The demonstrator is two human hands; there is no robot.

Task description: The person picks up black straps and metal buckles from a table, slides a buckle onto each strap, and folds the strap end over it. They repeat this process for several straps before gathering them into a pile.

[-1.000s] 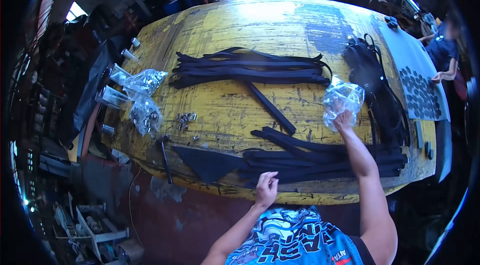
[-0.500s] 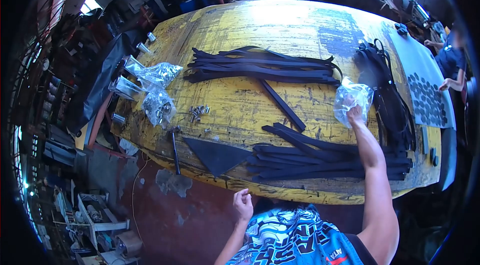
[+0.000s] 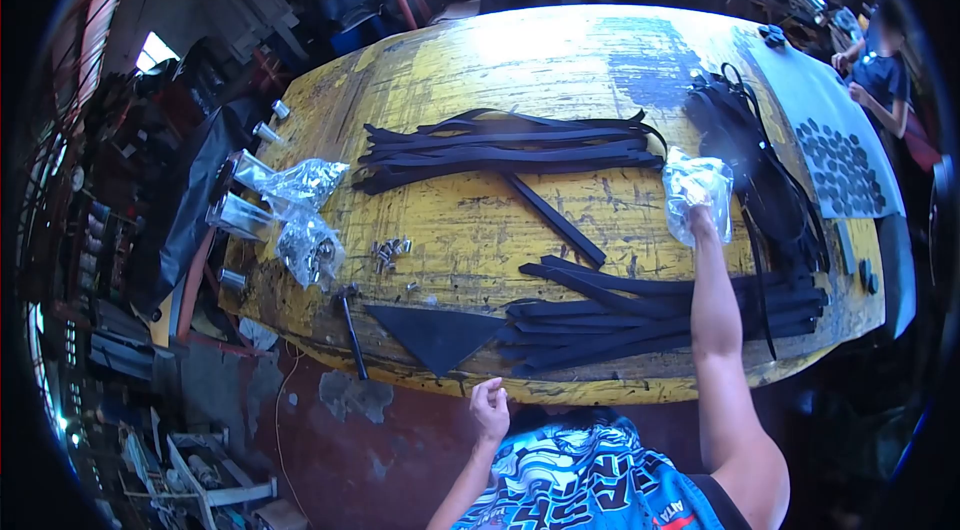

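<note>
My right hand (image 3: 700,220) reaches across the table to a clear plastic bag (image 3: 682,173). Its fingers are inside or behind the crinkled plastic, so their grip is hidden. Near my waist, just off the table's front edge, my left hand (image 3: 490,408) has its fingers curled in with nothing seen in them. Left of the bag lies a bundle of black straps (image 3: 520,145), and a second bundle of straps (image 3: 640,325) lies nearer me, under my right forearm. A dark triangular piece (image 3: 437,335) and a hammer (image 3: 353,333) rest by the front edge.
On the yellow table (image 3: 470,230), small metal pieces (image 3: 390,252) lie near other plastic bags (image 3: 308,248) and metal cylinders (image 3: 240,215). More black straps (image 3: 750,155) are heaped at right. Beyond, a co-worker (image 3: 880,80) stands by a sheet (image 3: 815,95) with dark discs (image 3: 840,165).
My view has shifted slightly. My right hand has gone further into or behind the plastic bag, and its fingers show less. My left hand stays curled near my waist.
</note>
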